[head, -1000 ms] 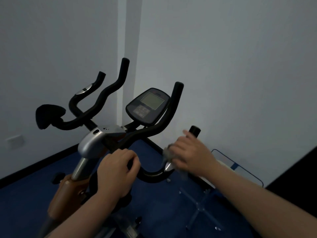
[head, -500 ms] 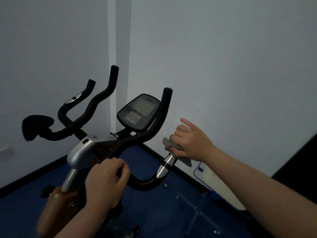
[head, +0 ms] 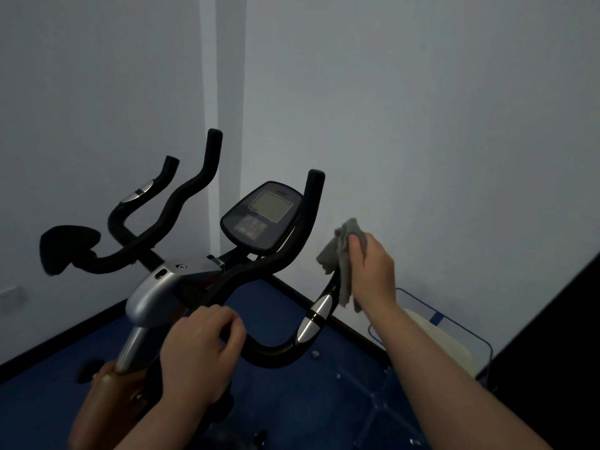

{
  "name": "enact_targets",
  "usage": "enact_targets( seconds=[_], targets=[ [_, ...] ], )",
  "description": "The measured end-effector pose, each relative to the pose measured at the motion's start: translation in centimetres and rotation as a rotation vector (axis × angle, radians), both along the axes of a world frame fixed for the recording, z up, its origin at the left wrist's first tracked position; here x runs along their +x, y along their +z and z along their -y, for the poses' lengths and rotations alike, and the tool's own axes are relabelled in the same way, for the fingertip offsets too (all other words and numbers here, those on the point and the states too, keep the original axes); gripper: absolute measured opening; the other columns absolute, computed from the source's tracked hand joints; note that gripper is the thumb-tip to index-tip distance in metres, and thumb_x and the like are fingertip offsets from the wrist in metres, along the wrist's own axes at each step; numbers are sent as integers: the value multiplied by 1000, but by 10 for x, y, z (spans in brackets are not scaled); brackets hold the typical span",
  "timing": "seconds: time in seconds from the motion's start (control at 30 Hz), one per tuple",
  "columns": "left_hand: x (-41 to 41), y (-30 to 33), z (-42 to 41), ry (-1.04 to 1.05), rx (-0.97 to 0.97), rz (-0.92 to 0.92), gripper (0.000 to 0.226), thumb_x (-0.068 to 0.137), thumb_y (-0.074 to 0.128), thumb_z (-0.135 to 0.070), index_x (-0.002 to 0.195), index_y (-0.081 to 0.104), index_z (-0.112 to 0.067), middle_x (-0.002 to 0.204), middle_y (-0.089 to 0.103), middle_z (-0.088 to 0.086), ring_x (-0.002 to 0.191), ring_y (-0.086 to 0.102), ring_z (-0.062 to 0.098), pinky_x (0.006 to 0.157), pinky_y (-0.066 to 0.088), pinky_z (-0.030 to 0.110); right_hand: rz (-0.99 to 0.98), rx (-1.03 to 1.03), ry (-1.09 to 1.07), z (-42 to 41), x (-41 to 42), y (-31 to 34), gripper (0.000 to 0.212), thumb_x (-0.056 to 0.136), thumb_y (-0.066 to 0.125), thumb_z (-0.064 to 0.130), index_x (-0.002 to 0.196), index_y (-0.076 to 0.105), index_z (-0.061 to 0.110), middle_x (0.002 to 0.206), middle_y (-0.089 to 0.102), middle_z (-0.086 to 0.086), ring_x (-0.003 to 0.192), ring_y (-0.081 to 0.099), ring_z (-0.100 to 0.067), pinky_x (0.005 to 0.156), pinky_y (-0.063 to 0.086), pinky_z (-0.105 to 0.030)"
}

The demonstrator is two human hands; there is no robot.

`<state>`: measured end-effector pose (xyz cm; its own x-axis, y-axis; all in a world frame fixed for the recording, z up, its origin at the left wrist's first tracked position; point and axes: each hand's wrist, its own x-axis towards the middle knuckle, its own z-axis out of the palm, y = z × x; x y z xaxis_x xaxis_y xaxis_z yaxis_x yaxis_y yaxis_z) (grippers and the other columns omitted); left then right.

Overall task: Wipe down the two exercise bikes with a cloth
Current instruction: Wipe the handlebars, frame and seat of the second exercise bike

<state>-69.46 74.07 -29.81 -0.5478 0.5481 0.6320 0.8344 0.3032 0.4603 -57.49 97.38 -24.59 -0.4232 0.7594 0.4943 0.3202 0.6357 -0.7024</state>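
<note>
An exercise bike stands before me, with black curved handlebars [head: 285,261], a silver stem cover [head: 152,290] and a dark console [head: 263,216] with a grey screen. My left hand [head: 199,352] grips the handlebar near the stem. My right hand [head: 370,271] holds a grey cloth [head: 341,254] wrapped over the upper end of the right handle, above its silver sensor strip [head: 316,315]. The handle tip is hidden under the cloth.
White walls meet in a corner just behind the bike. The floor [head: 292,401] is dark blue. A blue wire frame [head: 454,326] with a pale object leans against the right wall. A black pad [head: 68,245] sits on the bar's left end.
My right hand has slid the cloth up the right handle from the silver strip to its tip. The left hand has kept its grip; the view shifted slightly.
</note>
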Motion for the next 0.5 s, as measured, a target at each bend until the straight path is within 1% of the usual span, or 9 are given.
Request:
enact_targets(
  seconds=[0.07,0.1,0.17,0.2,0.27,0.37,0.4,0.43,0.5],
  targets=[
    [0,0,1,1,-4,5,23,83,45,-35,63,56,-30,60,52,-15,56,48,2,52,33,21,14,-28,49,-1,-1,5,31,101,41,40,102,62,17,92,63,1,82,62,-15,73,54,-33],
    [0,0,1,4,-5,8,23,83,44,-35,64,56,-30,61,52,-15,57,48,3,52,32,20,-11,-32,54,5,-1,1,28,101,42,38,108,61,18,98,63,1,87,62,-13,76,54,-30],
    [0,0,1,7,-11,7,22,82,44,-35,64,55,-31,61,51,-16,57,48,3,53,32,20,-96,-54,-8,22,-1,-17,32,101,44,32,128,55,19,121,60,3,104,58,-9,87,48,-15],
    [0,-1,1,7,-13,5,22,82,44,-35,64,55,-31,61,51,-16,57,48,3,53,32,20,-155,-67,-61,32,-1,-25,37,102,44,29,137,49,19,132,55,4,114,54,-7,93,43,-12],
    [0,-1,1,12,-12,7,22,82,44,-36,64,55,-31,60,51,-15,57,48,2,53,34,22,-268,-116,-153,51,-2,-38,44,102,44,23,146,40,21,144,46,5,128,45,-7,103,38,-16],
    [0,0,1,17,-12,5,22,82,44,-36,64,55,-31,60,50,-15,57,47,3,53,32,21,-352,-133,-180,74,-1,-55,48,100,48,21,147,38,21,144,45,5,130,44,-8,98,34,-4],
    [0,0,1,16,-15,5,22,82,44,-36,64,55,-31,60,50,-16,57,47,3,53,31,21,-348,-136,-167,82,3,-63,47,99,48,21,145,41,20,141,48,3,127,47,-10,98,37,-6],
    [0,-1,1,17,-19,7,22,82,44,-36,64,55,-31,60,50,-16,56,48,4,53,31,21,-323,-141,-155,90,8,-71,45,98,49,22,143,45,20,136,50,2,124,50,-12,100,43,-15],
    [0,-1,0,19,-16,8,22,82,44,-36,64,55,-31,60,49,-16,56,47,5,53,30,19,-206,-38,-165,96,20,-80,40,96,52,27,135,54,17,127,53,1,118,53,-17,98,50,-39]
  ],
)
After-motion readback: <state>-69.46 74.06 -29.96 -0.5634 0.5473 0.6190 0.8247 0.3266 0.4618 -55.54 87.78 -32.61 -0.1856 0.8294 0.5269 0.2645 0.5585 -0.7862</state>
